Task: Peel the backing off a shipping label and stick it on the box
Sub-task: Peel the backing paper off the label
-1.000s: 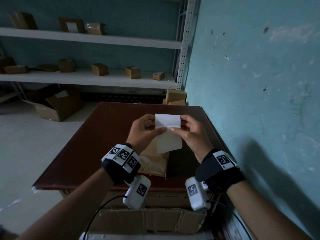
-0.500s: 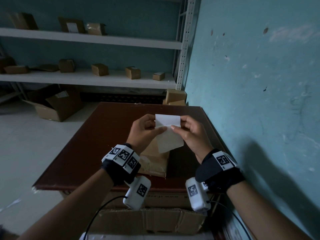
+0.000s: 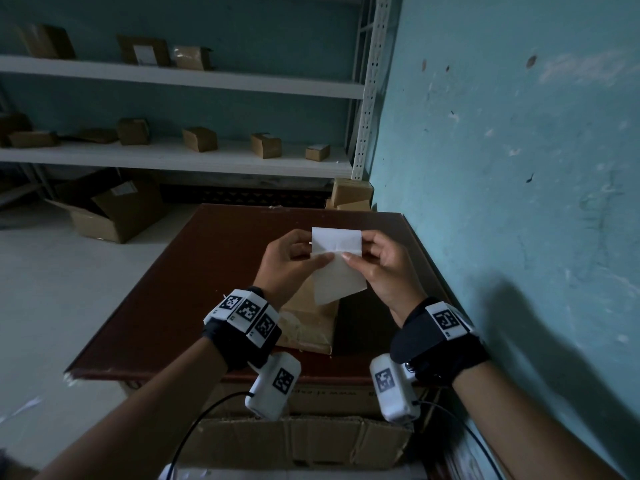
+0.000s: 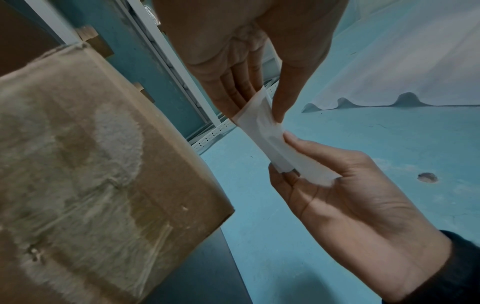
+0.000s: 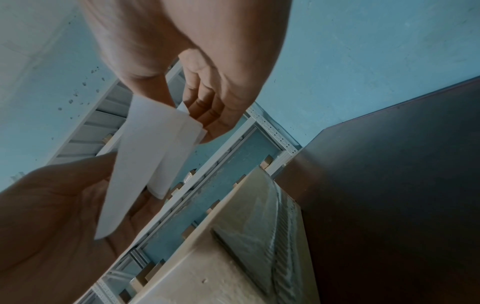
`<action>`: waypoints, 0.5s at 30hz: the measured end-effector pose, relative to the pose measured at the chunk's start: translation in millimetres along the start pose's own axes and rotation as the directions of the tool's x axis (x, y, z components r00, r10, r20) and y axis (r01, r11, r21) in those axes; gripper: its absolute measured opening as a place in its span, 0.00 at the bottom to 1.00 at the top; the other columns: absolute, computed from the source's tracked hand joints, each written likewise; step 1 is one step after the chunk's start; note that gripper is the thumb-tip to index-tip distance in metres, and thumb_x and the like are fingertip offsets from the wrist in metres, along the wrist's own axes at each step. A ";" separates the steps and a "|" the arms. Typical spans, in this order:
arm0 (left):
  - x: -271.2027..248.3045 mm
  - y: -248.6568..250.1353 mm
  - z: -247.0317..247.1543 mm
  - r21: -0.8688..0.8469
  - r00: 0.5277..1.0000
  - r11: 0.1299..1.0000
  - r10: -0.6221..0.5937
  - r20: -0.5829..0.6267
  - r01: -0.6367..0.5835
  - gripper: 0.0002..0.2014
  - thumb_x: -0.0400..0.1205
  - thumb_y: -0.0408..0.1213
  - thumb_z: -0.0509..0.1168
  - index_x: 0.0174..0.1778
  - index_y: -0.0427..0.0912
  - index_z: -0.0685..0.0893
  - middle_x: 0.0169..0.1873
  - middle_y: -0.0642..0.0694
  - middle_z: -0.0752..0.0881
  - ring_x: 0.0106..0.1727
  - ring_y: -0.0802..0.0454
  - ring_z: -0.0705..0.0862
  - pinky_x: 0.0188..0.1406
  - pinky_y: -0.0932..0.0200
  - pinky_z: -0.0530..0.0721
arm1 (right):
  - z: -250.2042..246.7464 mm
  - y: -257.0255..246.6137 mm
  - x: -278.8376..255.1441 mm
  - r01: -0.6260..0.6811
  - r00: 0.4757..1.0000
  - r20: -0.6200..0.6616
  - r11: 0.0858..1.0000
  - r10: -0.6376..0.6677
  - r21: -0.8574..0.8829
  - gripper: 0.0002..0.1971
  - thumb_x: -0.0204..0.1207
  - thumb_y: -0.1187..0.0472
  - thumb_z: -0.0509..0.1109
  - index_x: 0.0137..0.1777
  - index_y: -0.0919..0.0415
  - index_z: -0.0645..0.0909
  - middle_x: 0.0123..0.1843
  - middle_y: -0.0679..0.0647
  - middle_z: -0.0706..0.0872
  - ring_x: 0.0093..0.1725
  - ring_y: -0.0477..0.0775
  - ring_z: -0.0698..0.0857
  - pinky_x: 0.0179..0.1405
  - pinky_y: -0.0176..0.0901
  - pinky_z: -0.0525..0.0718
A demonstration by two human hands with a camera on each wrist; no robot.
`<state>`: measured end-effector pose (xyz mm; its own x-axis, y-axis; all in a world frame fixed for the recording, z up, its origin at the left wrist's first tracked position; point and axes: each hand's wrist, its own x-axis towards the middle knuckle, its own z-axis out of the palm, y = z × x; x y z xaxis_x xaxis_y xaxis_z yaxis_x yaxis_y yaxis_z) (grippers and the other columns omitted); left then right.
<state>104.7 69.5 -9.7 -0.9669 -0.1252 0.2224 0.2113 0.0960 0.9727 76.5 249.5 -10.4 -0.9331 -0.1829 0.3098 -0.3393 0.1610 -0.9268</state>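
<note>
Both hands hold a white shipping label in the air above the brown table. My left hand pinches its left edge, my right hand its right edge. A pale sheet, the backing, hangs down from under the thumbs, split from the label; the two layers also show in the right wrist view. A worn cardboard box with torn tape lies on the table right below the hands. In the left wrist view the label stretches between the two hands beside the box.
A teal wall runs close along the table's right side. White shelves with several small cardboard boxes stand behind. An open carton lies on the floor at the left, and another carton sits below the table's near edge.
The hanging backing sheet has swung slightly and tilted to the right. Both hands stay in nearly the same place.
</note>
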 end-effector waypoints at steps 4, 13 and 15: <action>-0.6 1.5 0.3 0.000 1.000 1.000 0.011 0.000 -0.011 0.14 0.77 0.35 0.77 0.57 0.41 0.85 0.48 0.47 0.91 0.46 0.58 0.91 0.40 0.64 0.87 | 0.2 1.0 0.7 -0.006 1.000 -0.003 1.000 0.006 0.011 0.15 0.77 0.60 0.78 0.61 0.51 0.81 0.55 0.43 0.89 0.51 0.34 0.88 0.46 0.34 0.88; 1.1 -1.0 -1.3 0.001 1.000 1.000 0.017 0.001 -0.017 0.15 0.76 0.35 0.78 0.56 0.41 0.85 0.48 0.45 0.92 0.48 0.53 0.91 0.42 0.61 0.87 | -0.6 1.9 0.8 -0.004 1.000 -0.009 1.000 0.004 0.024 0.18 0.76 0.63 0.78 0.64 0.55 0.81 0.57 0.45 0.89 0.53 0.37 0.89 0.47 0.33 0.88; 1.9 -1.6 -1.5 -0.006 1.000 1.000 0.021 0.004 -0.021 0.15 0.76 0.34 0.78 0.56 0.41 0.85 0.49 0.44 0.92 0.48 0.52 0.91 0.41 0.62 0.86 | -0.8 1.9 1.1 -0.008 1.000 -0.007 1.000 0.008 0.016 0.19 0.76 0.63 0.78 0.65 0.56 0.81 0.57 0.46 0.89 0.54 0.40 0.88 0.49 0.35 0.88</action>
<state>102.8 67.6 -10.7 -0.9628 -0.1188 0.2425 0.2325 0.0925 0.9682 74.8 250.4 -11.6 -0.9367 -0.1746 0.3035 -0.3296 0.1466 -0.9327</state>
